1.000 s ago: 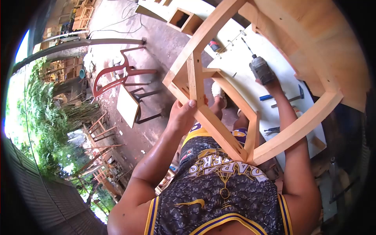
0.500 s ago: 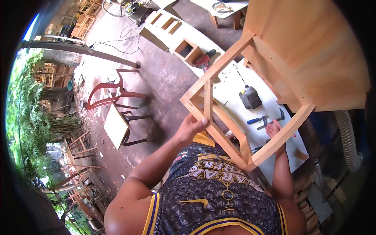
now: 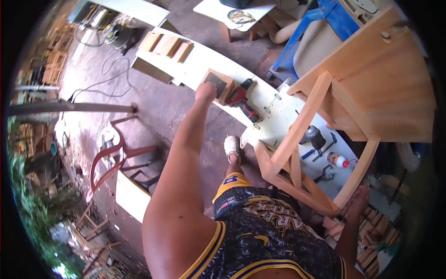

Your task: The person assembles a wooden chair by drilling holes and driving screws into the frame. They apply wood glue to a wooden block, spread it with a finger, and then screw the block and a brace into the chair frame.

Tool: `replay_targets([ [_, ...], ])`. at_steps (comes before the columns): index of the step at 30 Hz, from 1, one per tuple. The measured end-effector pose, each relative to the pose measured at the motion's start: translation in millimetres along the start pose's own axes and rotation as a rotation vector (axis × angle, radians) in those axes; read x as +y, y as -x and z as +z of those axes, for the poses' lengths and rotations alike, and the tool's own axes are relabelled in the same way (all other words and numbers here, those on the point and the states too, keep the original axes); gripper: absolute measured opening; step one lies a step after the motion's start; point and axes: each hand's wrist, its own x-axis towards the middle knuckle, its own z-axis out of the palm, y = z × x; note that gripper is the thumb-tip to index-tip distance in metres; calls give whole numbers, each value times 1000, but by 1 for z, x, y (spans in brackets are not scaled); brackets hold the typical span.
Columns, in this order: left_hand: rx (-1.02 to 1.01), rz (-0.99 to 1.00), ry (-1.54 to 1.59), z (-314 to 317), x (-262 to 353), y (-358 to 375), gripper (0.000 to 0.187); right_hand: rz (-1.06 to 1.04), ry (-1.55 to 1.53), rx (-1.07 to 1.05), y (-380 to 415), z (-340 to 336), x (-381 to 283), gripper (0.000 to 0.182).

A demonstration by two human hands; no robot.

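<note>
With our left arm stretched to the far side and our left hand (image 3: 206,91) at the mouth of the small wooden box (image 3: 226,93), we judge it best to reach in from above, clear of the red drill (image 3: 238,96) just right of it, and to feel lightly before closing on anything. Meanwhile, we should keep the wooden frame (image 3: 303,122) from tipping; it stands to the right, before our torso and over the near part of the white bench (image 3: 262,90).

Our left fingers are down in the box, so we cannot tell how far they open or what they touch. Our right hand (image 3: 359,201) is beside the frame's near right corner; it seems blurred, and we cannot tell whether its fingers grip the wood.
</note>
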Motion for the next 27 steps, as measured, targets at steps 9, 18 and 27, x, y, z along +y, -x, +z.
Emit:
replay_targets([
  [9,-51,217,-316,57,-19,-72,25,105,31,299,69,-91,59,22],
  [18,95,268,-206,26,-2,-48,18,155,89,250,90,-68,59,20],
  [27,18,67,789,-53,63,38,14,241,51,-570,-41,16,57,25],
])
